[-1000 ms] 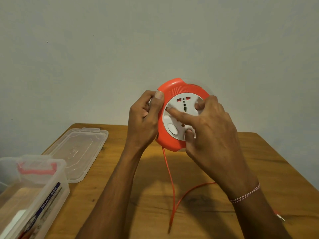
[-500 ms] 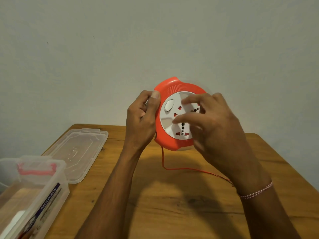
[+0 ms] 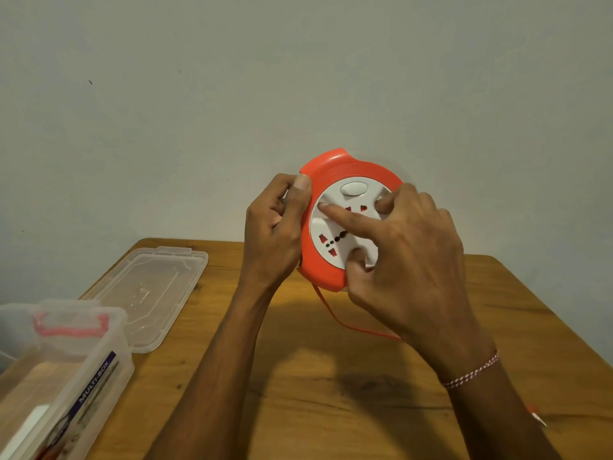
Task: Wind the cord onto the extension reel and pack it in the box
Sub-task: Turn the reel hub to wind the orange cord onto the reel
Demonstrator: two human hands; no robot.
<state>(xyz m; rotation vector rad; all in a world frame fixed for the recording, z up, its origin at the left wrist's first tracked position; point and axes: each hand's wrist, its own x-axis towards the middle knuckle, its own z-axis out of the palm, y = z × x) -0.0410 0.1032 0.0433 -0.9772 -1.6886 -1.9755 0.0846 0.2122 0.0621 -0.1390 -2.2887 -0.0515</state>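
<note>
- A clear plastic box [image 3: 63, 370] marked "MULTI-BOX" is seen at the far left on the wooden table [image 3: 331, 410], open at the top, with a pink latch at its far end.
- Its clear lid [image 3: 149, 293] is laid flat on the table just beyond the box, apart from both hands.
- The left hand [image 3: 273, 234] is curled shut around the left edge of the orange extension reel [image 3: 326, 270]; the thumb is pressed along the front rim and the fingers are folded behind the housing.
- The reel is held upright above the far part of the table, between the two hands, with its white socket face [image 3: 338, 227] turned toward the camera and an oval white button near the top of that face.
- The right hand [image 3: 408, 257] is spread half open over the socket face: the index fingertip is laid across to the left side of the face, another finger is set at the upper right, and the thumb is pressed at the lower edge.
- An orange cord [image 3: 335, 318] is seen leaving the bottom of the reel, hanging down and passing rightward under the right wrist.
- The plug end [image 3: 535, 416] is partly visible on the table beyond the right forearm, mostly hidden.
</note>
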